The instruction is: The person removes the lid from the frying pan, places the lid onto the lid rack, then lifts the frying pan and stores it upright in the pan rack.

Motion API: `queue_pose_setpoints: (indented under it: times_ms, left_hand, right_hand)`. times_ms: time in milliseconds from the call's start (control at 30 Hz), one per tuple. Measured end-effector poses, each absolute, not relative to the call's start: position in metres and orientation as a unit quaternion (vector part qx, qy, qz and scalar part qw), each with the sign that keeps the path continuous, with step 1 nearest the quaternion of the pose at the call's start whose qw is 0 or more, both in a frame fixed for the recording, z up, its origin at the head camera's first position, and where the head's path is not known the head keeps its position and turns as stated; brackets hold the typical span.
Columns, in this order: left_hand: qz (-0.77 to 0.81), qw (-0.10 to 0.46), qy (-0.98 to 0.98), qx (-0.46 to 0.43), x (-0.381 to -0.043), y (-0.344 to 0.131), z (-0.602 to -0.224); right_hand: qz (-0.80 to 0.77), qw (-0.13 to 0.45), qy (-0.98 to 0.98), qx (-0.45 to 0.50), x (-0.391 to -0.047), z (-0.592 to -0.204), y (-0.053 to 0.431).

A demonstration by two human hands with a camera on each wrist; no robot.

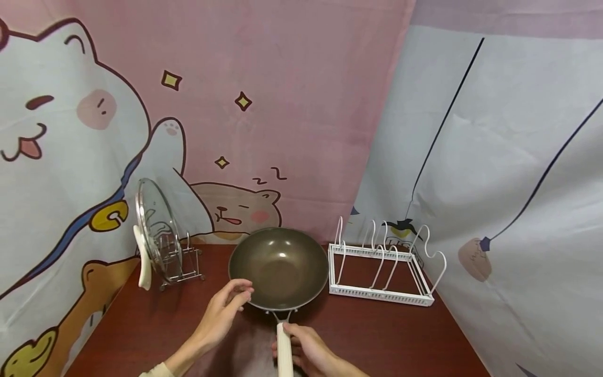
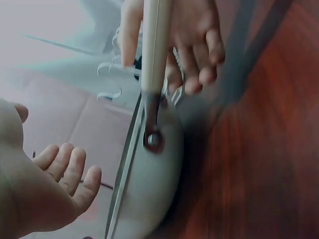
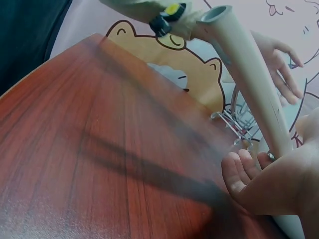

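Observation:
A dark brown wok (image 1: pixel 280 267) stands on the table with its pale cream handle (image 1: pixel 285 351) towards me. My right hand (image 1: pixel 311 348) is at the handle, thumb above it and loosely bent fingers below. In the left wrist view those fingers (image 2: pixel 192 62) hang apart from the handle, not wrapped round it. At the wok's left rim is my left hand (image 1: pixel 223 311), fingers loosely bent and holding nothing. Whether its fingertips touch the rim I cannot tell.
A glass lid (image 1: pixel 157 230) with a cream handle stands upright in a small wire rack (image 1: pixel 190 264) at the left. On the right is a white rack (image 1: pixel 381 296) with several curved dividers. Printed cloth (image 1: pixel 306 104) hangs behind the red-brown table (image 1: pixel 377 340).

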State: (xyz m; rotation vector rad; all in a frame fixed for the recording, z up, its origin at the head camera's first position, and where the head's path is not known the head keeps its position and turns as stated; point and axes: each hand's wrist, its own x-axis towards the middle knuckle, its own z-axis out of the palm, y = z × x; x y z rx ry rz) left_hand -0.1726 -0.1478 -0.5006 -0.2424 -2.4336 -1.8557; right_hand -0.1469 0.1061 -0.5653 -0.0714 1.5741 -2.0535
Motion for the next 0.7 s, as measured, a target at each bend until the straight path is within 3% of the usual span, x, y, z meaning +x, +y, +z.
queue_pose_setpoints:
  times_ms: [133, 467, 567, 700]
  left_hand:
    - [-0.609, -0.016, -0.789, -0.075, -0.159, -0.145, -0.502]
    - [-0.617, -0.221, -0.739, -0.158, -0.127, -0.138, -0.525]
    - [-0.645, -0.257, -0.704, -0.146, -0.117, -0.127, -0.537]
    - [-0.662, -0.261, -0.690, -0.131, -0.114, -0.112, -0.573]
  right_hand:
    - [-0.765, 0.270, 0.583, -0.035, -0.151, -0.567, 0.107]
    - [-0.771, 0.274, 0.575, -0.022, -0.157, -0.565, 0.106]
    - [-0.767, 0.283, 0.576, -0.014, -0.157, -0.564, 0.105]
    - [-0.764, 0.289, 0.577, -0.002, -0.158, -0.563, 0.102]
